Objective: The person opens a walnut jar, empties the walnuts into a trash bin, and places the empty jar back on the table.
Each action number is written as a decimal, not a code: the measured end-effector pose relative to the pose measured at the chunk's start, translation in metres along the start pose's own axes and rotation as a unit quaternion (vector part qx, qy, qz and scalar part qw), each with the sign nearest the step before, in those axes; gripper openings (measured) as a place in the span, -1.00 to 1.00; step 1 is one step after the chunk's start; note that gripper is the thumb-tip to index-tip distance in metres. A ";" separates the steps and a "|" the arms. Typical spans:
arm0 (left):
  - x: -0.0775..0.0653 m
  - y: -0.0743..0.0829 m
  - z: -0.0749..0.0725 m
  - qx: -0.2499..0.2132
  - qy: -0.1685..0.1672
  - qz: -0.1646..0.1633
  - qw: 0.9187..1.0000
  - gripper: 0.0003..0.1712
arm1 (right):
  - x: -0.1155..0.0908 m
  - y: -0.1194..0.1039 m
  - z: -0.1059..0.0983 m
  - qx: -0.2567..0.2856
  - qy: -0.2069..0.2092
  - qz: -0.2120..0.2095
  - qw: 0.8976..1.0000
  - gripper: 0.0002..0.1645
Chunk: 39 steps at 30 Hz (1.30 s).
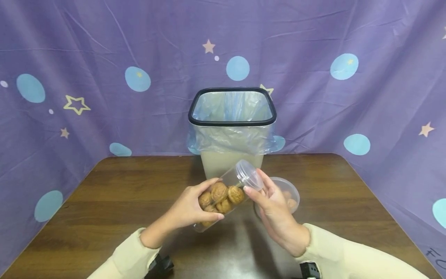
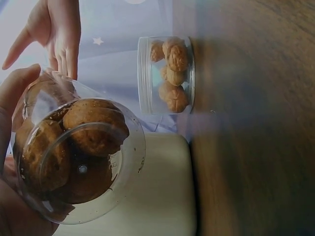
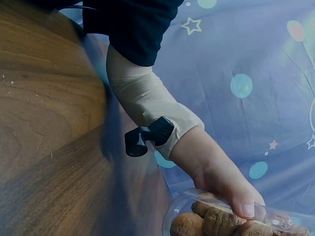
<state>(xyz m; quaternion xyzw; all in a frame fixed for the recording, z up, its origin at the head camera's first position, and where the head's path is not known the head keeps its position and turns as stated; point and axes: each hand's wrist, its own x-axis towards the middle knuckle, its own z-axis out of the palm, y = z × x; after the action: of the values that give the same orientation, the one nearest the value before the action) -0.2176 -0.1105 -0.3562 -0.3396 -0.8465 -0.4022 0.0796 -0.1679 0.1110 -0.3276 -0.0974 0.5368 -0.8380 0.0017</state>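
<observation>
A clear plastic jar of walnuts (image 1: 223, 207) is held tilted above the table by my left hand (image 1: 189, 205), thumb on the near side. Its base faces the camera in the left wrist view, with walnuts (image 2: 93, 128) pressed against the plastic. At the jar's raised end is a clear lid (image 1: 249, 174). The thumb and fingers of my right hand (image 1: 278, 217) pinch this lid at its rim. In the right wrist view, the left hand (image 3: 231, 187) lies over the jar wall, with several walnuts (image 3: 216, 221) showing through.
A second clear lidded jar (image 2: 142, 73) with walnuts stands on the wooden table (image 1: 122, 201), partly behind my right hand. Farther back stands a pale bin (image 1: 212, 159) with a black rim (image 1: 231, 124) and a bluish bag liner. Behind it hangs a purple patterned curtain (image 1: 167, 46).
</observation>
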 end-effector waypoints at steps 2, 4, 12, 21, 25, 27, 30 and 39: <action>0.000 -0.001 0.000 -0.003 -0.002 0.000 1.000 -0.07 | 0.001 0.001 0.001 0.007 0.006 0.002 1.000 0.01; -0.001 -0.001 0.001 -0.006 -0.003 0.001 1.000 -0.07 | 0.001 0.002 0.002 0.012 0.012 0.004 1.000 -0.01; 0.000 -0.002 -0.001 -0.019 -0.007 0.012 1.000 -0.05 | 0.003 0.001 0.004 0.013 0.013 -0.001 1.000 -0.04; -0.001 -0.004 -0.002 -0.026 -0.031 0.026 0.999 -0.08 | 0.002 0.004 0.003 0.005 0.019 0.007 1.000 -0.10; -0.001 -0.004 -0.003 -0.062 -0.047 0.019 0.997 -0.09 | 0.000 0.005 0.001 0.004 0.011 0.002 1.000 -0.09; -0.002 -0.006 -0.003 -0.085 -0.057 0.015 0.995 -0.10 | -0.001 0.006 0.000 0.005 0.004 -0.001 1.000 -0.08; -0.002 -0.007 -0.004 -0.118 -0.071 0.012 0.990 -0.11 | -0.001 0.007 -0.002 0.008 -0.006 -0.003 1.000 -0.05; 0.000 -0.007 -0.008 -0.159 -0.104 0.009 0.982 -0.15 | -0.002 0.009 -0.008 0.017 -0.027 -0.014 0.999 -0.04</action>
<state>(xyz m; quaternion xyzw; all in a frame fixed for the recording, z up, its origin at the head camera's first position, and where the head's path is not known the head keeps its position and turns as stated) -0.2232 -0.1196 -0.3559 -0.3958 -0.7721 -0.4935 -0.0605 -0.1686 0.1149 -0.3393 -0.1277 0.5207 -0.8441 0.0058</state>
